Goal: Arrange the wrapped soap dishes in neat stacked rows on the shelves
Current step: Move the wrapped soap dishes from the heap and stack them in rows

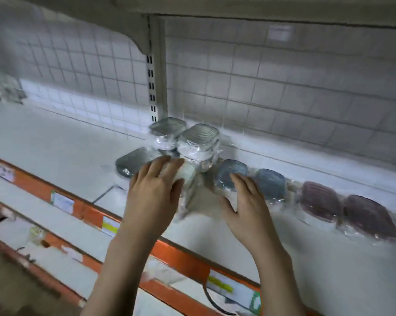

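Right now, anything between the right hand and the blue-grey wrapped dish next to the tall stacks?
Nothing visible. The right hand already lies on the near blue-grey dish, fingers spread over its wrap. The left hand is apart, on a wrapped dish in front of the tall stacks. Motion blur hides the exact finger contact.

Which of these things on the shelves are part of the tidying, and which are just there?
Part of the job: grey dish stacks, blue dishes, purple dishes, left hand, right hand.
Just there: price labels, wire grid backing.
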A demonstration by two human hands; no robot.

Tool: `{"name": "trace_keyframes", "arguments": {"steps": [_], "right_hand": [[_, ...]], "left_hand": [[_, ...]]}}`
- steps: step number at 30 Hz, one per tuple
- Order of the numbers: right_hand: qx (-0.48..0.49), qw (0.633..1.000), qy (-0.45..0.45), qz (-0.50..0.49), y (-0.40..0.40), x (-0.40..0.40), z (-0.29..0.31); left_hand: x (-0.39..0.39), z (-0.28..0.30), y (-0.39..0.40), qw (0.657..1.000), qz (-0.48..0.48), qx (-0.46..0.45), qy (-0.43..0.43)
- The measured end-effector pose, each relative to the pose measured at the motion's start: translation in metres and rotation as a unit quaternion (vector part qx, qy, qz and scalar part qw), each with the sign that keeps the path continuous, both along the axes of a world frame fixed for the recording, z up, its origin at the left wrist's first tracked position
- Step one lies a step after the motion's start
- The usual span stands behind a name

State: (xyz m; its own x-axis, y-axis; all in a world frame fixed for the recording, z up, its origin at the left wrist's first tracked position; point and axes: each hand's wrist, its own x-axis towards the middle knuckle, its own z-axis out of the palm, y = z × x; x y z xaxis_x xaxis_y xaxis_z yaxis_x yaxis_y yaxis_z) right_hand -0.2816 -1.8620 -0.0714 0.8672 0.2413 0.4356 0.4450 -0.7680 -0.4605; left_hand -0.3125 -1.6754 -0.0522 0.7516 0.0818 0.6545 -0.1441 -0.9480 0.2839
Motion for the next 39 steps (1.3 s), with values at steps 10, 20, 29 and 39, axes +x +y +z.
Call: {"name": "trace_keyframes", "arguments": {"steps": [10,20,29,39], "right_hand": [[0.045,0.984,-0.041,0.17,0.27,0.001,0.005],[0.008,0.961,0.022,0.277,0.465,-0.017,-0.013],[-0.015,0.954,0.019,0.299,0.6,0.028,-0.021],[-0.012,0.94,0.006,0.342,0.797,0.093,0.011]], "left_hand": [[-0.071,-0.021,0.257,0.975,0.209,-0.049,0.049],[-0.126,-0.047,0.418,0.936,0.327,-0.092,0.095],[-0.108,-0.068,0.552,0.916,0.374,-0.081,0.12],[-0.05,-0.006,0.738,0.921,0.385,-0.036,0.052]]}}
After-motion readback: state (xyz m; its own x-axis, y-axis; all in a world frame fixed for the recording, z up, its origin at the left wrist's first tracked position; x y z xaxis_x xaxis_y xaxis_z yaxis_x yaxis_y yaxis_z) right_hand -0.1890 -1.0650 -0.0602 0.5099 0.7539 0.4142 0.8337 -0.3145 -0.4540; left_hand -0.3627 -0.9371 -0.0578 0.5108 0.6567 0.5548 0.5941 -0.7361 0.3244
